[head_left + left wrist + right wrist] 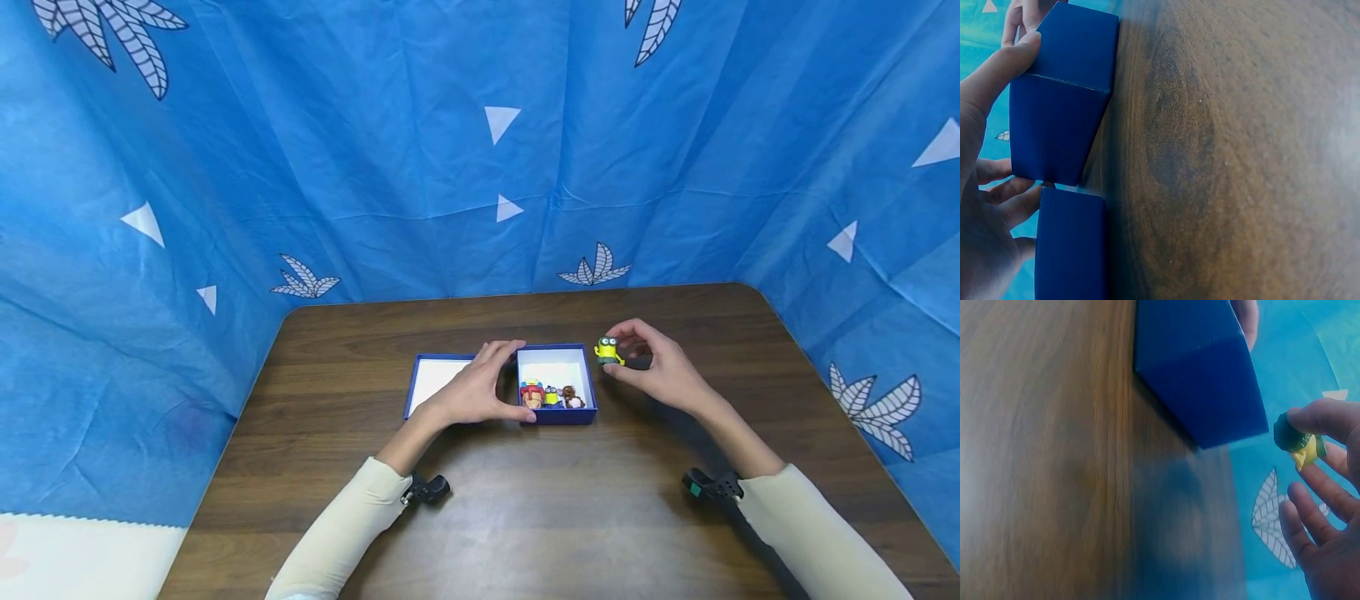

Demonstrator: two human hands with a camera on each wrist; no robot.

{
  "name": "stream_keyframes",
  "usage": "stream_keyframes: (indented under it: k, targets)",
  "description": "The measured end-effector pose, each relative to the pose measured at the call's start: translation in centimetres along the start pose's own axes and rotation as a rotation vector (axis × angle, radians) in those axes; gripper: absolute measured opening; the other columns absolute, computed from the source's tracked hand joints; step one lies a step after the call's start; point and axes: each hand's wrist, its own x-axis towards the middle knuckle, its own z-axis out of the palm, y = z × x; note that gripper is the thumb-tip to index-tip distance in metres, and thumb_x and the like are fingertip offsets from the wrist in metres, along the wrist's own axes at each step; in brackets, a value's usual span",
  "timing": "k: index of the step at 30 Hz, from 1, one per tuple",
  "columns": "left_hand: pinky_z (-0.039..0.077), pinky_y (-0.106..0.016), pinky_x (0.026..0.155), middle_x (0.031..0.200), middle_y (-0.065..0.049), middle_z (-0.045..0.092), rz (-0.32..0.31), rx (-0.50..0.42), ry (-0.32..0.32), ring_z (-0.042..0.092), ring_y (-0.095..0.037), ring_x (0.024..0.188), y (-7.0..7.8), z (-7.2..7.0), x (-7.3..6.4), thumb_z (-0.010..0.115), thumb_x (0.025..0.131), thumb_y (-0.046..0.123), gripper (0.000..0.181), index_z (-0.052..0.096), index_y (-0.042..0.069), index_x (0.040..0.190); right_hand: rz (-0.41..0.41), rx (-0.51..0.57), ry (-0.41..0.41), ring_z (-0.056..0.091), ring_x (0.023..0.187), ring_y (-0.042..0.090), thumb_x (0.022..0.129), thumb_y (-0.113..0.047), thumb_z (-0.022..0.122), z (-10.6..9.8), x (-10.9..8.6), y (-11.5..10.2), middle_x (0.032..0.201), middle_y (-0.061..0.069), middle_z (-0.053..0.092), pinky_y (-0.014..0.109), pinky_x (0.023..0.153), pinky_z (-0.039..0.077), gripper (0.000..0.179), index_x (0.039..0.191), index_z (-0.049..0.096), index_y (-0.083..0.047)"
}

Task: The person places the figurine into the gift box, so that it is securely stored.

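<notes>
A blue box (558, 418) with a white inside stands uncovered on the table. Along its front part lie small figurines: a red one (532, 394), a yellow and blue minion (552, 397) and a brown-haired one (572, 397). My left hand (476, 390) grips the box by its left end, thumb at the front wall and fingers at the back. Just right of the box, my right hand (660, 367) pinches a yellow and green minion figurine (607, 351) between thumb and fingers. In the right wrist view, the minion's dark green base (1288, 433) shows beside the thumb.
The box's lid (437, 385), white inside with a blue rim, lies left of the box, partly behind my left hand. A wooden table (555, 508) carries everything. Blue patterned cloth (435, 167) hangs behind and at both sides.
</notes>
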Motion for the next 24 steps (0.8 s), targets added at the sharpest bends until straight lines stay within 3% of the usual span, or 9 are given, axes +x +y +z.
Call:
stream_keyframes:
  k: [10,24]
  targets:
    - [0.047,-0.059,0.121,0.168,-0.005,0.038,0.006,0.012,0.002,0.044,-0.027,0.151,0.2,-0.1,-0.1,0.089,0.076,0.070,0.122,0.027,0.023,0.171,0.016,0.037,-0.049,0.063,0.118,0.030,0.095,-0.025,0.085,1.8,1.3,-0.9,0.131,0.011,0.069,0.049,0.099,0.054,0.046,0.132,0.062,-0.014]
    - [0.048,-0.057,0.121,0.169,-0.004,0.037,-0.002,0.007,-0.007,0.044,-0.025,0.149,0.4,-0.4,-0.1,0.089,0.076,0.070,0.123,0.026,0.023,0.171,-0.079,-0.017,-0.106,0.053,0.126,0.030,0.088,-0.027,0.090,3.6,2.4,-2.1,0.137,0.007,0.064,0.053,0.101,0.050,0.048,0.130,0.068,-0.019]
